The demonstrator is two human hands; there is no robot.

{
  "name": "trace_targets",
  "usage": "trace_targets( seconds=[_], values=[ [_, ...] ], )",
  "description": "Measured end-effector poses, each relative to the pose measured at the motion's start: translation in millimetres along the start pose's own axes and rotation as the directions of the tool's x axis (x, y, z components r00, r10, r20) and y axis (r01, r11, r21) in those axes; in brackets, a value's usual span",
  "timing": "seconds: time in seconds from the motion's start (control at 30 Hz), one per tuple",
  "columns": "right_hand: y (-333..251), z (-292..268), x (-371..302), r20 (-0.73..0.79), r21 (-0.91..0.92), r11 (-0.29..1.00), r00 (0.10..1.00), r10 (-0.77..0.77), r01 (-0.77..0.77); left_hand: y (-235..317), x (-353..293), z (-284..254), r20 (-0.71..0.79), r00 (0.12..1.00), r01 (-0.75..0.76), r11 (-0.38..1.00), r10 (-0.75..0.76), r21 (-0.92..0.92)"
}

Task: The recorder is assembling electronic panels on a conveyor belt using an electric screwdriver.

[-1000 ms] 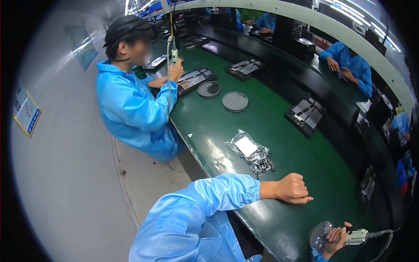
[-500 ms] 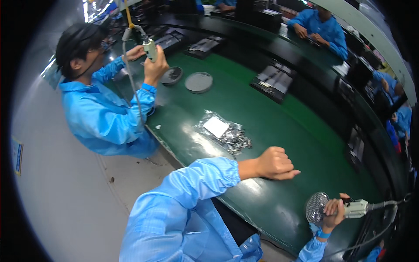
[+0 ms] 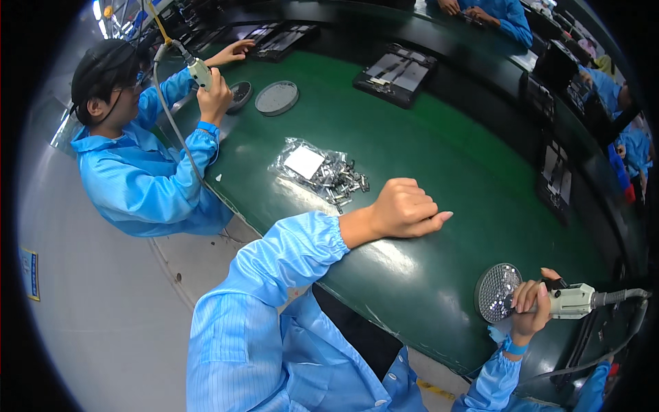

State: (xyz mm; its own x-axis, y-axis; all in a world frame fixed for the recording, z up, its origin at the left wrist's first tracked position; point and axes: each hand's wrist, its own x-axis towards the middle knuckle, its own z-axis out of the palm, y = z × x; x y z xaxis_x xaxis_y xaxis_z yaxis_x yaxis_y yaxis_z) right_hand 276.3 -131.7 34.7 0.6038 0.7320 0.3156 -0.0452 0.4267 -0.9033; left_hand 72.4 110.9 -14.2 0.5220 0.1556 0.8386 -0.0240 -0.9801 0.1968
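Note:
My left hand (image 3: 410,208) is closed in a fist above the green table, its thumb pointing right; whatever it may hold is hidden. In my right hand (image 3: 532,305) is a pale green electric screwdriver (image 3: 573,302), gripped near its front, with a cable trailing right. The tool lies nearly level, its front end pointing left over a round dimpled dish (image 3: 495,292) that holds small parts, seemingly screws. Left of my fist, a clear plastic bag (image 3: 281,163) with a white label lies beside a pile of small metal parts (image 3: 347,180).
On the left a co-worker (image 3: 147,165) holds a similar screwdriver (image 3: 200,73) near two round dishes. Flat open devices (image 3: 396,74) rest along the dark belt at the table's far side. Another device (image 3: 555,175) lies at the right. More people sit across.
The view has shifted, so the table things appear higher and farther left. The co-worker's free hand has reached out toward a flat device. My fist and my grip on the screwdriver look the same.

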Motion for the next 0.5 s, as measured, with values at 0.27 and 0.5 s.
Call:
trace_targets(
  seconds=[0.27, 0.5],
  values=[
    [6, -13, -2, 0.014, 0.020, 1.000, 1.000, -0.019, 0.019, 10, -4, 14, -0.005, 1.000, -0.006, 1.000, 0.006, 0.022],
    [5, -21, 0, -0.040, 0.046, 0.999, 0.999, 0.014, -0.012, 21, 1, 18, 0.134, 0.991, -0.003, 1.000, 0.003, -0.003]
  ],
)
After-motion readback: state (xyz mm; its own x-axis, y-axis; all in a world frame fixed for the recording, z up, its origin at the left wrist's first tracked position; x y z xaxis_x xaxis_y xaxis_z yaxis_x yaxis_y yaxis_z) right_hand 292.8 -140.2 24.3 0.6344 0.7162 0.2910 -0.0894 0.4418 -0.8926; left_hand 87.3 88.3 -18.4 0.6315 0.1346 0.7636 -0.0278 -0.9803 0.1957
